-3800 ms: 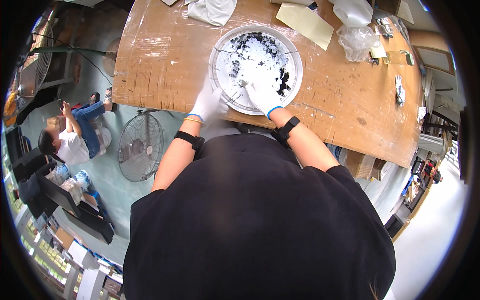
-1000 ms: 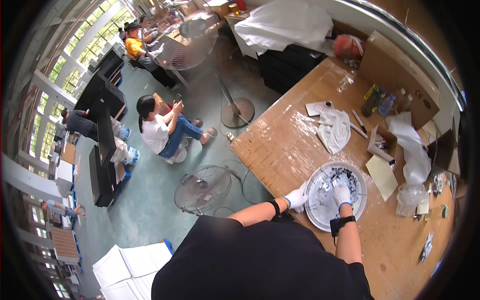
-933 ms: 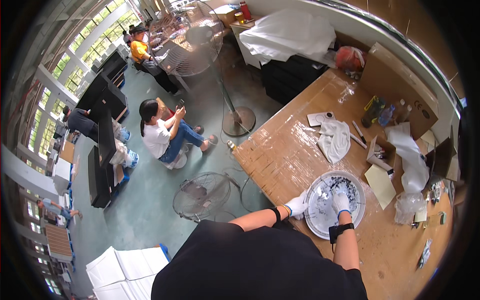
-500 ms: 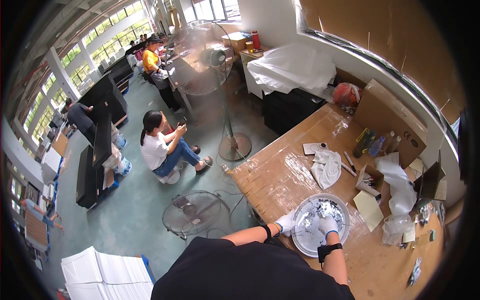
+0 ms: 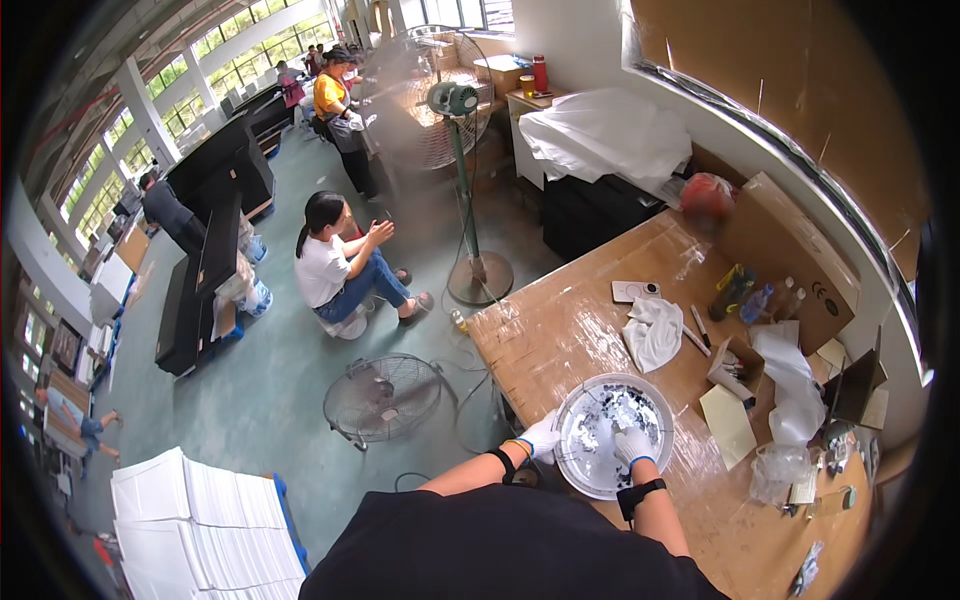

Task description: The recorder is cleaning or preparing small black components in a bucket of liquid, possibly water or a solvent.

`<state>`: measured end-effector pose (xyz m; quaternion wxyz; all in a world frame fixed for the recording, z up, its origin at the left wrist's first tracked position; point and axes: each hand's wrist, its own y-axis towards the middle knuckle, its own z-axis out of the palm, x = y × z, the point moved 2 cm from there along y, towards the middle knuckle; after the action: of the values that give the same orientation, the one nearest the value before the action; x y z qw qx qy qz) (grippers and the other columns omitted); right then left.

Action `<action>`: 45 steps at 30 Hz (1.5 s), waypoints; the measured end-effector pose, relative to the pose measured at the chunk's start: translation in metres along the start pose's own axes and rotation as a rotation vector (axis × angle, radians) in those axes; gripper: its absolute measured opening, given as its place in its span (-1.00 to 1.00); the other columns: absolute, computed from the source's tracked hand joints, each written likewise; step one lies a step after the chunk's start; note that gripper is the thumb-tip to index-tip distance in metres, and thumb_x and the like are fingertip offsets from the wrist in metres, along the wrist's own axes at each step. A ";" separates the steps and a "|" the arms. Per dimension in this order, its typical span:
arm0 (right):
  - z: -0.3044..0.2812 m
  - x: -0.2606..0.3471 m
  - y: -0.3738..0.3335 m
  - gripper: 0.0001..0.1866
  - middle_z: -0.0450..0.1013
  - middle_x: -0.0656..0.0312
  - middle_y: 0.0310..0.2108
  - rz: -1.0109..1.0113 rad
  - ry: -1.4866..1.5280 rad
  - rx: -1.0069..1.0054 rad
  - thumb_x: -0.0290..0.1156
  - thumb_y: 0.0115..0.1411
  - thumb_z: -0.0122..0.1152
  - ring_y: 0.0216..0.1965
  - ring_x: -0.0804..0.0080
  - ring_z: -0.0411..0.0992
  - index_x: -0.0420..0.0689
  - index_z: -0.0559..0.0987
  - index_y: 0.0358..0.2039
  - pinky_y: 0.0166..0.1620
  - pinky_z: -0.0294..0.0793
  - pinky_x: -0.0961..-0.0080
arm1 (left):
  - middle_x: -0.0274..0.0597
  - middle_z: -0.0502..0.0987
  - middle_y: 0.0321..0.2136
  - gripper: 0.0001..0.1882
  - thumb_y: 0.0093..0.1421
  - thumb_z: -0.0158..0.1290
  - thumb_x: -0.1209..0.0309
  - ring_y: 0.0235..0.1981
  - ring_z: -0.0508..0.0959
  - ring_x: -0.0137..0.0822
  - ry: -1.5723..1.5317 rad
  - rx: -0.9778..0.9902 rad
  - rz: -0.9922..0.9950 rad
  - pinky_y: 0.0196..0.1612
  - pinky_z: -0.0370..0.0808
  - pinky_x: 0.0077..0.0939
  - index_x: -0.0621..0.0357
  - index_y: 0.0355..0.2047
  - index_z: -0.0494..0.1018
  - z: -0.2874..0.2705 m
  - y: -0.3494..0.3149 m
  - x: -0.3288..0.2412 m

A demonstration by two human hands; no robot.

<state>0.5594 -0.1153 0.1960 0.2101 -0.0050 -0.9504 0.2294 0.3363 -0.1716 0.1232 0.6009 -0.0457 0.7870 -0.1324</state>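
Observation:
A round, shallow white tray [image 5: 572, 478] sits on the brown table near its left edge, with many small dark and shiny pieces [image 5: 628, 403] scattered in it. My left hand [image 5: 541, 437], in a white glove, is closed on the tray's left rim. Inside the tray, my right hand [image 5: 634, 445], also gloved, has its fingers bent down among the pieces at the right side. Whether a piece is between those fingertips is too small to see. Dark bands circle both wrists.
Right of the tray lie a white cloth [image 5: 655, 333], a box of pens [image 5: 735, 366] and a yellowish sheet [image 5: 728, 426]. Several bottles [image 5: 757, 303] stand farther back. A floor fan [image 5: 381, 398] and a seated person [image 5: 340, 262] are left of the table. Stacked white sheets [image 5: 205, 530] stand lower left.
The tray has shifted left toward the table's edge, both hands moving with it. My view has turned slightly. The seated person's hands have moved.

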 end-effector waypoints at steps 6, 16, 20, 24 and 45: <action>0.012 -0.003 0.017 -0.56 0.46 -0.27 -0.20 -0.014 -0.015 0.070 -0.22 0.09 -0.06 -0.10 -0.17 0.44 -0.29 0.57 -0.20 0.02 0.38 0.12 | 0.03 0.42 0.02 -0.47 0.17 -0.09 0.37 0.03 0.45 -0.12 -0.063 -0.046 -0.157 -0.02 0.45 -0.30 0.07 0.18 0.16 -0.003 -0.024 -0.034; 0.009 0.007 0.024 -0.53 0.47 -0.22 -0.20 -0.044 -0.113 0.084 -0.09 0.13 -0.01 -0.10 -0.11 0.45 -0.24 0.60 -0.22 -0.02 0.42 0.17 | 0.03 0.42 -0.02 -0.44 0.14 -0.07 0.36 0.00 0.45 -0.12 -0.172 -0.031 -0.263 -0.01 0.44 -0.28 0.10 0.17 0.16 -0.001 -0.025 -0.027; 0.007 0.009 0.024 -0.55 0.49 -0.16 -0.18 -0.046 -0.176 0.090 -0.10 0.12 0.01 -0.09 -0.07 0.47 -0.20 0.61 -0.20 -0.03 0.44 0.20 | 0.07 0.46 -0.05 -0.45 0.14 -0.11 0.46 -0.13 0.52 -0.12 -0.125 -0.026 -0.106 -0.18 0.54 -0.27 0.18 0.17 0.15 0.001 -0.017 -0.020; 0.011 0.006 0.031 -0.57 0.49 -0.14 -0.16 -0.070 -0.215 0.094 -0.12 0.12 0.02 -0.09 -0.05 0.47 -0.18 0.61 -0.20 -0.03 0.45 0.20 | -0.02 0.45 -0.02 -0.43 0.13 0.01 0.31 -0.04 0.45 -0.21 -0.213 0.110 -0.221 -0.03 0.45 -0.31 0.18 0.15 0.22 -0.008 -0.025 -0.056; 0.012 0.007 0.012 -0.61 0.49 -0.23 -0.23 -0.102 -0.226 0.083 -0.24 0.12 -0.05 -0.13 -0.11 0.48 -0.26 0.60 -0.25 -0.05 0.45 0.13 | 0.18 0.56 -0.40 -0.65 0.22 -0.18 0.29 -0.56 0.60 -0.07 0.332 0.000 -0.304 -0.40 0.53 -0.26 0.24 -0.06 0.31 -0.023 0.011 -0.038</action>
<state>0.5476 -0.1087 0.1836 0.1130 0.0779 -0.9567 0.2565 0.3255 -0.1489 0.1618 0.4363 -0.1413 0.8591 -0.2272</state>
